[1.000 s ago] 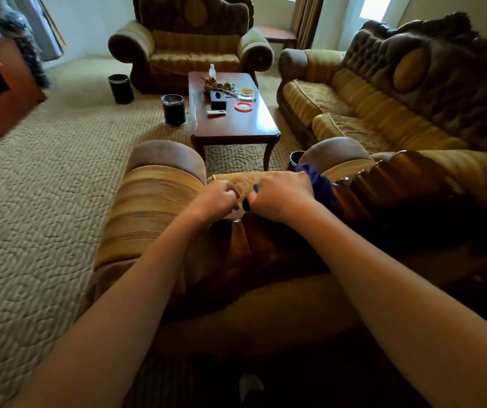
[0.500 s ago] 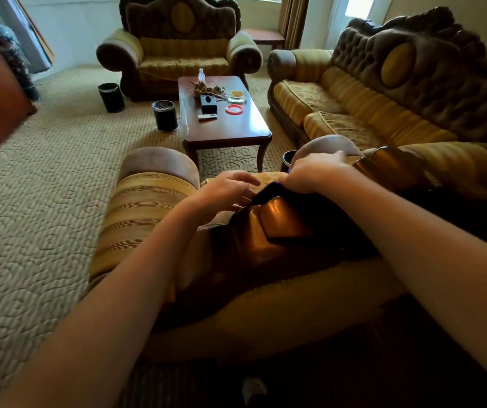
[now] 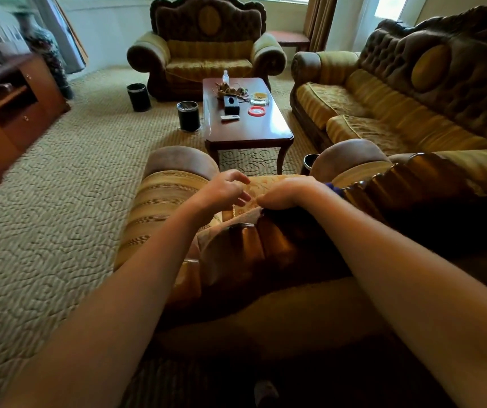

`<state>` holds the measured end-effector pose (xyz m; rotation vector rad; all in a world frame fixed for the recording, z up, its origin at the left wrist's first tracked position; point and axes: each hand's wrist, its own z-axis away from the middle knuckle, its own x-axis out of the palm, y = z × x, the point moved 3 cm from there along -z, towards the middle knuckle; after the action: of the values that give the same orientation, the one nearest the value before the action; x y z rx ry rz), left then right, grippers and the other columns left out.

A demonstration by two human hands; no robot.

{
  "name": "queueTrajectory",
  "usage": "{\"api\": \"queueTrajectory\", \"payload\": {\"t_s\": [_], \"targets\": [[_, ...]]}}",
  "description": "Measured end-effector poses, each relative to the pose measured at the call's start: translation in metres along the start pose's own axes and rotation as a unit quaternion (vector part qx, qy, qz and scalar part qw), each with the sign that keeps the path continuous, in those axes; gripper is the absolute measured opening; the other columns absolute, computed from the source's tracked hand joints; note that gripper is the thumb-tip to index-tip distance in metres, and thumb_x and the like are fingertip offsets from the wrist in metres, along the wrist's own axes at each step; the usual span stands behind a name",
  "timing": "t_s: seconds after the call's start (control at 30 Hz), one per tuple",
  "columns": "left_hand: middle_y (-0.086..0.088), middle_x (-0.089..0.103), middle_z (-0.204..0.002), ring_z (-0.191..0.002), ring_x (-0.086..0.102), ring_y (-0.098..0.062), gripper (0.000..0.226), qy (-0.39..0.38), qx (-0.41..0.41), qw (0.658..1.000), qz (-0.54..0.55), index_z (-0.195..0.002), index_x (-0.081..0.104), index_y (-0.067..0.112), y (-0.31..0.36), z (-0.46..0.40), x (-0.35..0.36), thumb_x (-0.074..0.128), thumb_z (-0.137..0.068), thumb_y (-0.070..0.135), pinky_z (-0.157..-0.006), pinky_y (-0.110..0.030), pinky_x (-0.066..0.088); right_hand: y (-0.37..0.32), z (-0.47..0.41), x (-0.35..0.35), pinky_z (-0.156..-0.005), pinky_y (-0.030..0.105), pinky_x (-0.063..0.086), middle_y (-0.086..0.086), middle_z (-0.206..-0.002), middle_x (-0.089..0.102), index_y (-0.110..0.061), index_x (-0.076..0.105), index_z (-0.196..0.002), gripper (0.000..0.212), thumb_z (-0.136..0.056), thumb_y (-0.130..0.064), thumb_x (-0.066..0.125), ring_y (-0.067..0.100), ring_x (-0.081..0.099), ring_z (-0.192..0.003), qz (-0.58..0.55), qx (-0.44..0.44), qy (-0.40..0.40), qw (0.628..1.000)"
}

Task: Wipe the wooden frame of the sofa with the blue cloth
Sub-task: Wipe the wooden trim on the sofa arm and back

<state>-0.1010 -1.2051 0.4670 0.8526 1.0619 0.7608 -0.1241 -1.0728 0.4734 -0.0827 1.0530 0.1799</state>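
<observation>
Over the sofa's carved frame (image 3: 265, 240), the right hand (image 3: 289, 192) is pressing down, its grip curling on the cloth (image 3: 334, 188), a blue sliver peeking out beside the wrist. Just beside it, the left hand (image 3: 224, 189) is hovering, fingers loosely spread, holding nothing.

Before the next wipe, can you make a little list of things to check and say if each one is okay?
1. Cloth in hand: ok. The right hand is curled over the blue cloth, which peeks out past the wrist.
2. Cloth flat on the wood: cannot tell, the hand hides it.
3. Hand at the wooden frame: ok, it rests on the carved top edge.
4. Left hand out of the way: ok, it hovers over the seat cushion with loose fingers, holding nothing.
5. More frame left to wipe: ok, the carved edge runs on to the right.
6. Frame already clean: cannot tell.
</observation>
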Motion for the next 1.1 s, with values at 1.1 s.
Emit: {"api": "queueTrajectory", "payload": {"t_s": [1.1], "targets": [[-0.009, 0.058, -0.098, -0.092, 0.057, -0.022, 0.026, -0.031, 0.042, 0.997, -0.053, -0.11, 0.058, 0.006, -0.005, -0.011, 0.027, 0.041, -0.092, -0.001, -0.066, -0.022, 0.045, 0.012, 0.006, -0.001, -0.107, 0.047, 0.026, 0.005, -0.142, 0.046, -0.02, 0.043, -0.138, 0.067, -0.088, -0.064, 0.034, 0.026, 0.04, -0.131, 0.009, 0.075, 0.05, 0.996]]}}
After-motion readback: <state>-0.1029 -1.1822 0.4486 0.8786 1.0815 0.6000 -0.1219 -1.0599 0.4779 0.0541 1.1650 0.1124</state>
